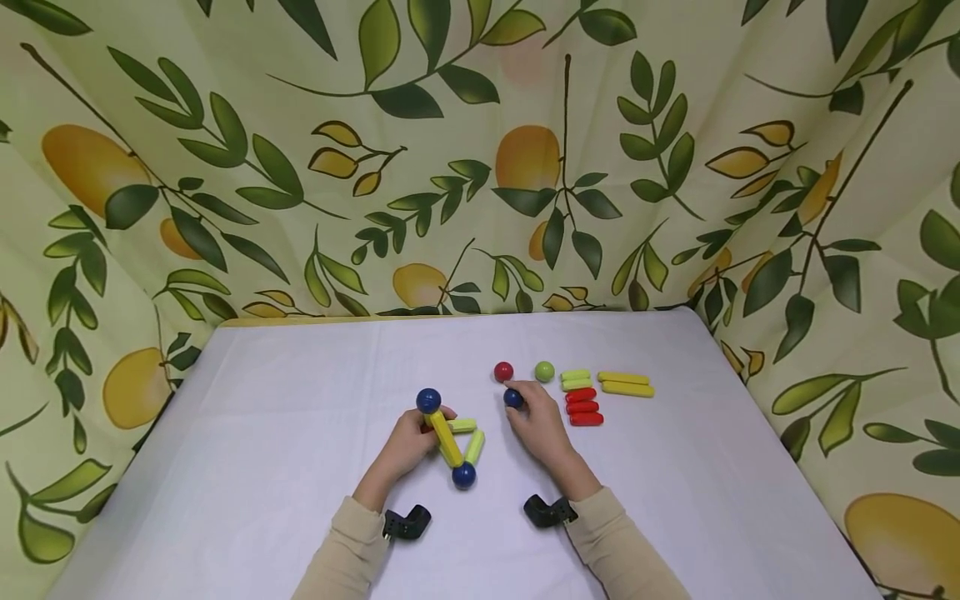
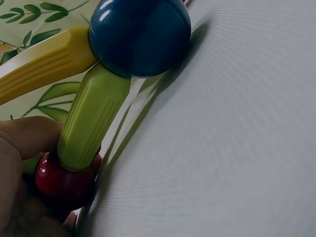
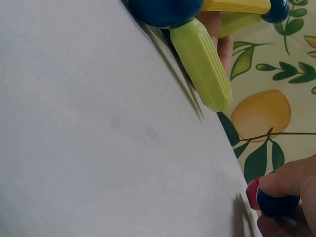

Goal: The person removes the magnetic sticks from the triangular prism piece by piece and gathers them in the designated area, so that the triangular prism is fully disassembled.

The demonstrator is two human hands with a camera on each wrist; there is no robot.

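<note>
My left hand (image 1: pixel 408 443) grips a rod-and-ball structure by its red ball (image 2: pixel 64 181). A long yellow rod (image 1: pixel 446 439) runs between an upper blue ball (image 1: pixel 429 401) and a lower blue ball (image 1: pixel 464 475). Short light-green rods (image 2: pixel 94 116) are joined to it; one green rod (image 3: pixel 203 66) extends from the lower blue ball with a free end. In the head view, fingers and the yellow rod partly hide the red ball. To the right, my right hand (image 1: pixel 543 425) pinches a separate blue ball (image 1: pixel 513 398) between thumb and fingers, just in front of a loose red ball (image 1: pixel 503 372).
A green ball (image 1: pixel 544 372) lies behind the right hand. Further right are light-green rods (image 1: pixel 576 385), several red rods (image 1: pixel 583 407) and two yellow rods (image 1: pixel 627 389). All lie on a white-covered table (image 1: pixel 285 400), with a leaf-patterned curtain (image 1: pixel 450 208) behind.
</note>
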